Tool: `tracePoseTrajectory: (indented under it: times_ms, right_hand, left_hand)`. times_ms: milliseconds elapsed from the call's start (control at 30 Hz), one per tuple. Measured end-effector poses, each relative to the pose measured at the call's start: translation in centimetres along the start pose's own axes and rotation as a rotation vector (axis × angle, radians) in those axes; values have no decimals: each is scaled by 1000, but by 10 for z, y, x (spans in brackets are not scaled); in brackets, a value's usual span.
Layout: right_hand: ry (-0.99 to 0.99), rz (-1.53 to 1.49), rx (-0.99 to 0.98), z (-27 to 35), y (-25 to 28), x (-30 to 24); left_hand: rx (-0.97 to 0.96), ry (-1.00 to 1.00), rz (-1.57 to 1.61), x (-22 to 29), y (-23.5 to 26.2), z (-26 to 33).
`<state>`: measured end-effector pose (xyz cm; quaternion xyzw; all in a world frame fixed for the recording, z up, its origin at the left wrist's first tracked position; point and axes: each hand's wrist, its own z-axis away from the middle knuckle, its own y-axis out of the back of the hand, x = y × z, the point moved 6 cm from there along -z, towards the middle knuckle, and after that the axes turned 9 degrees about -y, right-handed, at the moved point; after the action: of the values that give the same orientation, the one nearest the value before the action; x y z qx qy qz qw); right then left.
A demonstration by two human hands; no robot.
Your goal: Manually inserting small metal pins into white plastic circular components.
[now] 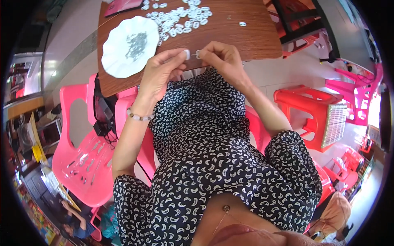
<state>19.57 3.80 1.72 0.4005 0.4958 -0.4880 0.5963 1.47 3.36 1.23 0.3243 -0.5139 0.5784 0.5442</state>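
Just L hand (158, 74) w/ white oval piece (187, 54), R hand (219, 57) w/ another (198, 53).

Both hands (193, 61) pinched, fingertips together

A brown wood-grain table (254, 37) stands far centre on a pale tiled floor (69, 37). Pink plastic chairs (88, 164) sit left (one bearing small clutter), red plastic stools (312, 110) right, in bright daylight.

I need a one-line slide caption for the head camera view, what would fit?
Left hand and right hand pinch a small white piece and metal pin at a wooden table.
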Motion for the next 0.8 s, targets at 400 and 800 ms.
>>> tracePoseTrajectory:
  times_ms: [400, 800]
  right_hand:
    - [43, -25, 29, 11, 4, -18]
    - [65, 101, 85, 12, 6, -16]
  left_hand:
    - [-58, 47, 183, -3, -8, -4]
    - [-52, 52, 156, -5, -12, -3]
